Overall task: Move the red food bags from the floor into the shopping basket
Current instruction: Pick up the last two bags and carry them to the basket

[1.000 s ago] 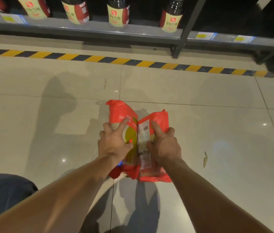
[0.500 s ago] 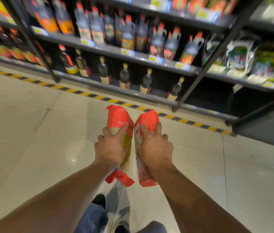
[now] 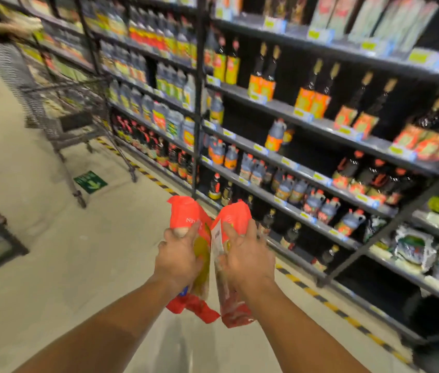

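- Left hand [image 3: 179, 258] grips the left red bag [image 3: 188, 216] around its middle, fingers curled over the outer side and thumb laid along the face; the bag is crinkly glossy plastic, red at top and bottom, with a yellow-green printed panel between.
- Right hand [image 3: 248, 261] grips the right red bag [image 3: 235, 215] the same way, fingers wrapped round the far side; a white label strip runs down this bag's inner edge.
- Both bags are held up in the air over the floor [image 3: 78, 265], upright, leaning apart at the tops and touching or nearly touching along their inner edges; bottom seams are flared and wrinkled.
- Floor is pale, smooth and slightly glossy tile, with a yellow-black striped line [image 3: 328, 302] running along the foot of the shelving.
- Dark metal shelving [image 3: 320, 127] fills the right side, rows of dark bottles [image 3: 258, 76] with orange and yellow labels, and plastic jugs lower down; all blurred.
- A wire shopping cart [image 3: 62, 109] on castors stands at the far left by the shelving, well apart from the bags.
- A green floor sticker [image 3: 90, 181] lies flat just beside the cart's wheels.
- Another person's arm [image 3: 0, 25] reaches toward the shelves at the top left corner; blurred.
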Tool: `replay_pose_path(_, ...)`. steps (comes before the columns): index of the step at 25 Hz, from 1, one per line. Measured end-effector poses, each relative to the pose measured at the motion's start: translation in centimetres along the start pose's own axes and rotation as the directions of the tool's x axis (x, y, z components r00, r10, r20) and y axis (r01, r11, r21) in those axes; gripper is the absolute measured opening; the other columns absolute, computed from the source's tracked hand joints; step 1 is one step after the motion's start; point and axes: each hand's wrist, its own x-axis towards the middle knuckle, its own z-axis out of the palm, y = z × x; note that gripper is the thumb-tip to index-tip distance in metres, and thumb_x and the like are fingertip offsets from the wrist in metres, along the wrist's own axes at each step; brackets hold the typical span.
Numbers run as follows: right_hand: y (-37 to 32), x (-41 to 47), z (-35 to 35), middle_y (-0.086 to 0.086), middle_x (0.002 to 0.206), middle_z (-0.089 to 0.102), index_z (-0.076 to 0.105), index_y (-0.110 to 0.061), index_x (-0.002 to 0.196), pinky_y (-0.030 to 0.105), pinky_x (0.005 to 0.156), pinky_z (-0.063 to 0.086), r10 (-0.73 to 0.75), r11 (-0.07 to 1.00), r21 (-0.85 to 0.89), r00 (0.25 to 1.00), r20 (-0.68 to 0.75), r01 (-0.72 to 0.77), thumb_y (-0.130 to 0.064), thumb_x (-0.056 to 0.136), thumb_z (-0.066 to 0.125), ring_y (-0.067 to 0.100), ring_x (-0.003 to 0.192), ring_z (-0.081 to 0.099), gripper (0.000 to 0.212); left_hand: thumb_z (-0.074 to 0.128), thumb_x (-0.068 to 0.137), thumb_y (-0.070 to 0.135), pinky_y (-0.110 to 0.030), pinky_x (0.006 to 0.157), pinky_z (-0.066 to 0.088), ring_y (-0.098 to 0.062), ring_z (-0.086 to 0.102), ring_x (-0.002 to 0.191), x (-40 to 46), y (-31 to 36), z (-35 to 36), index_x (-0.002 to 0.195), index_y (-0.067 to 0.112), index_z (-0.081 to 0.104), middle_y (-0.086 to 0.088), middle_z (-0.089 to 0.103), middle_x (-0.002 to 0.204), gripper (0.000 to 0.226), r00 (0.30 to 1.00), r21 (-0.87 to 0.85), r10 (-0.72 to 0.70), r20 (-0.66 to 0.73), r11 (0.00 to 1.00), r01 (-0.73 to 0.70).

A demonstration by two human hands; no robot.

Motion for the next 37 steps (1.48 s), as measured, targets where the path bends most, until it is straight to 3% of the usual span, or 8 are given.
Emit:
replay_pose_path(6,-14.4,-5.4,-2.3,0.014,0.153,0.027,0.026,-0.044,0.150,0.044,0.086,0.050,-0.198,0.980,-0.009,0.978,-0.072,0.198,-0.042,0.094,0.056,0.037,0.121,0.052,0.063,0.070,0.081,0.036,-0.043,0.091,0.048,-0.036,0.051,0.108,-6.6,-12.2,-11.6,0.149,0.051,0.018,-0.010,0.035,0.125,0.086,0.986,-0.026,-0.088,-0.143,0.996,0.085)
replay_pose_path(10,-28.0,-8.7,-1.8,0.013,0.155,0.027,0.028,-0.045,0.150,0.042,0.085,0.051,-0.316,0.948,-0.019,0.942,-0.115,0.317,-0.044,0.093,0.057,0.036,0.118,0.055,0.064,0.069,0.082,0.033,-0.043,0.090,0.048,-0.034,0.050,0.106,-10.8,-23.5,-18.7,0.148,0.051,0.019,-0.010,0.034,0.125,0.084,0.958,-0.011,-0.157,-0.240,0.987,0.159)
replay_pose_path(16,-46.3,-15.3,0.4,0.008,0.145,0.036,0.030,-0.048,0.147,0.039,0.079,0.049,-0.462,0.884,0.028,0.881,-0.106,0.467,-0.045,0.088,0.060,0.030,0.104,0.058,0.066,0.068,0.084,0.033,-0.043,0.089,0.050,-0.033,0.049,0.110,-18.7,-40.6,-27.5,0.146,0.051,0.020,-0.009,0.033,0.129,0.081,0.882,-0.031,-0.321,-0.345,0.943,0.331)
replay_pose_path(20,-58.5,-18.4,2.0,0.009,0.145,0.036,0.031,-0.046,0.148,0.038,0.078,0.051,-0.598,0.801,-0.011,0.800,-0.051,0.598,-0.041,0.088,0.059,0.031,0.103,0.059,0.066,0.070,0.083,0.035,-0.043,0.088,0.050,-0.033,0.050,0.110,-23.6,-51.2,-31.6,0.145,0.051,0.020,-0.008,0.035,0.128,0.081,0.799,-0.103,-0.447,-0.403,0.889,0.446)
replay_pose_path(28,-83.6,-21.5,7.3,0.012,0.143,0.035,0.029,-0.044,0.150,0.046,0.085,0.054,-0.856,0.516,-0.029,0.517,0.025,0.856,-0.043,0.091,0.061,0.036,0.108,0.061,0.067,0.070,0.080,0.025,-0.044,0.093,0.049,-0.036,0.049,0.113,-28.7,-70.3,-38.4,0.146,0.049,0.021,-0.011,0.031,0.134,0.085,0.551,-0.241,-0.682,-0.481,0.707,0.664)
replay_pose_path(33,-99.1,-25.0,9.4,0.014,0.149,0.032,0.030,-0.045,0.149,0.048,0.086,0.051,-0.964,0.260,0.015,0.259,0.060,0.965,-0.043,0.093,0.059,0.038,0.114,0.059,0.063,0.068,0.083,0.028,-0.046,0.090,0.048,-0.037,0.046,0.117,-32.4,-80.4,-44.4,0.145,0.050,0.018,-0.010,0.029,0.136,0.083,0.291,-0.369,-0.798,-0.527,0.524,0.768)
replay_pose_path(37,-109.6,-31.0,12.8,0.011,0.137,0.038,0.033,-0.044,0.146,0.047,0.081,0.052,-0.995,0.070,0.029,0.068,0.072,0.997,-0.048,0.094,0.055,0.037,0.107,0.062,0.056,0.068,0.084,0.031,-0.049,0.093,0.049,-0.039,0.045,0.120,-37.9,-88.7,-46.6,0.146,0.051,0.017,-0.011,0.026,0.140,0.082,0.117,-0.457,-0.849,-0.516,0.388,0.800)
